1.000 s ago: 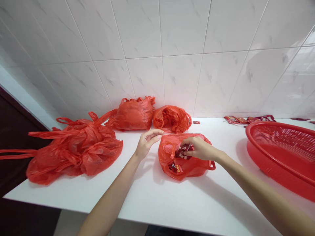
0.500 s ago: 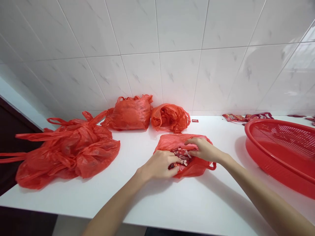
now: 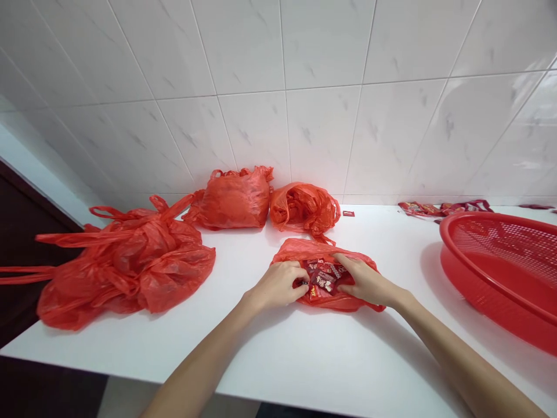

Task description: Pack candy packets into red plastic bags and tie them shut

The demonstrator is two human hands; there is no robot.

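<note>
A thin red plastic bag [image 3: 304, 248] lies on the white table with its mouth spread toward me. Inside it are several small dark-red and bright-red wrapped packets [image 3: 324, 280] with white print. My left hand [image 3: 281, 283] is at the bag's left edge, fingers curled and thumb against them, closed on the plastic. At the right side, my right hand [image 3: 365, 280] rests on the bag with thumb and fingers apart, its fingertips over the inner edge beside the packets. No packet shows in its grip.
Knotted red bags [image 3: 126, 261] lie at the left. A filled red bag [image 3: 237, 200] and a crumpled red bag [image 3: 304, 207] sit against the tiled wall. A red plastic basket [image 3: 487, 284] stands at right, with loose packets [image 3: 420, 209] behind it. One tiny red packet [image 3: 348, 213] lies near the wall.
Both hands have drawn apart from over the packets toward the bag's sides, so more packets show. The bag's mouth is wider. The view has shifted slightly.
</note>
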